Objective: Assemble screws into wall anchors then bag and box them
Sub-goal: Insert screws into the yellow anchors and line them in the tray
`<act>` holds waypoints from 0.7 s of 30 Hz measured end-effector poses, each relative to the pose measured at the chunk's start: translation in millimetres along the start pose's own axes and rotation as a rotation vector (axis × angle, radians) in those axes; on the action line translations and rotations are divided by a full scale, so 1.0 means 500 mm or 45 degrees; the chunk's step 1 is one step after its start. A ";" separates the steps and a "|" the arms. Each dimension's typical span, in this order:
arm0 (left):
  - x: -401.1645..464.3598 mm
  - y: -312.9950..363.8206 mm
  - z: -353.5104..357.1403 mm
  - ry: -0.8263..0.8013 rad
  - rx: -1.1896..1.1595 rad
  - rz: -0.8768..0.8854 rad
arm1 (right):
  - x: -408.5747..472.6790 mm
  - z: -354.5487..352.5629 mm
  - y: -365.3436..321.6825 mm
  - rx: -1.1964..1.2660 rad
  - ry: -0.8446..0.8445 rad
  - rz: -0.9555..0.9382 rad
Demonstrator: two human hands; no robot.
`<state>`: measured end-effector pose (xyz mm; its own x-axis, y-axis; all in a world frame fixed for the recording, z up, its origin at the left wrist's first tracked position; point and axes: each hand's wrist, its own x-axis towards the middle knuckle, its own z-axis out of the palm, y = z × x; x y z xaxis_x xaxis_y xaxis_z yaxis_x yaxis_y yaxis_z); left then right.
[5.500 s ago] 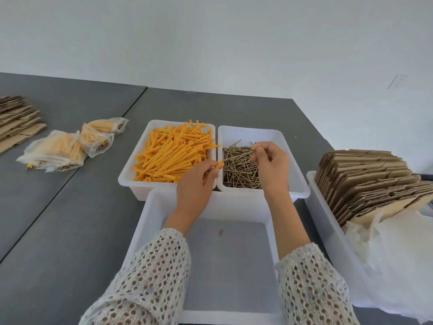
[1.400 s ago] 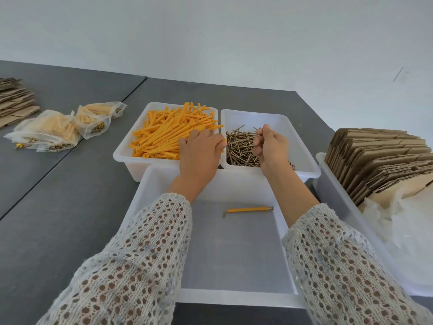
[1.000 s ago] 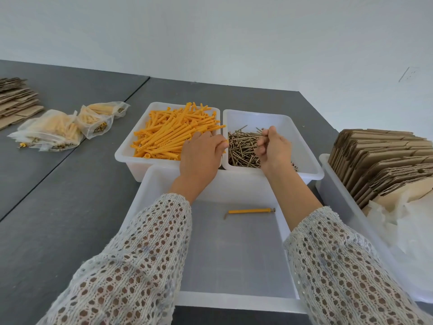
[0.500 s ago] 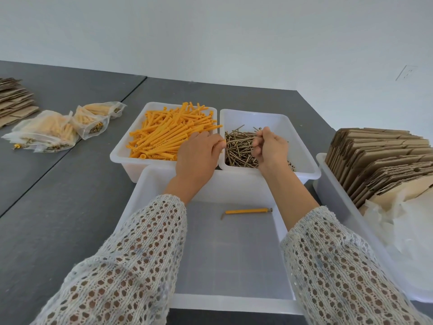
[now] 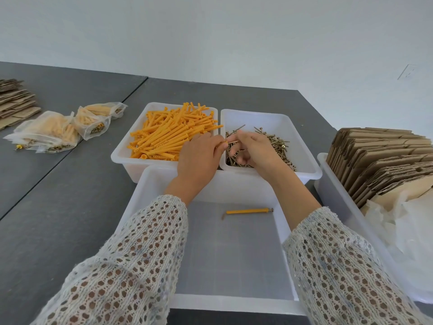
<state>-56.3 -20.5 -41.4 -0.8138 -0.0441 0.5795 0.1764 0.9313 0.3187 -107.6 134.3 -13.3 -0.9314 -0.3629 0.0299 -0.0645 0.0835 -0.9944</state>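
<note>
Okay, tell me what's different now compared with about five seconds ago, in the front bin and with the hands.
One assembled anchor with its screw now lies in the front bin, which held only a tiny speck before. The left hand pinches a new orange anchor, and the right hand now brings a screw to its tip. The anchor bin, screw bin, filled bags and cardboard stayed put.

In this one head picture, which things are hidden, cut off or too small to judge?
Head view only:
- Orange plastic anchor: the left hand covers all but its tip.
- Thin brass screw: too small to tell whether it has entered the anchor.
- Brown flat cardboard stack: cut off by the left edge.
- Clear filled bags: count inside unreadable.
</note>
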 end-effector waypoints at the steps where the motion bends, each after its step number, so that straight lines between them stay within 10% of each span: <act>1: 0.000 0.000 0.000 0.007 -0.023 -0.013 | 0.000 0.001 0.002 -0.053 -0.027 -0.017; 7: 0.020 0.051 -0.040 0.113 -0.565 0.093 | 0.018 -0.026 0.012 0.249 0.363 0.069; 11: 0.015 0.118 -0.066 -0.368 -0.686 0.192 | 0.026 -0.053 0.016 0.730 0.484 0.189; 16: -0.019 0.140 -0.059 -1.165 -0.408 0.070 | 0.034 -0.070 0.023 1.031 0.509 0.256; 21: -0.103 0.201 0.005 -1.256 0.283 0.388 | 0.036 -0.066 0.023 0.897 0.442 0.271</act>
<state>1.9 76.2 -41.2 -0.8593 0.4238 -0.2864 0.4253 0.9030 0.0602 -136.7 159.5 -20.9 -0.9637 -0.0871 -0.2523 0.2594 -0.5274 -0.8090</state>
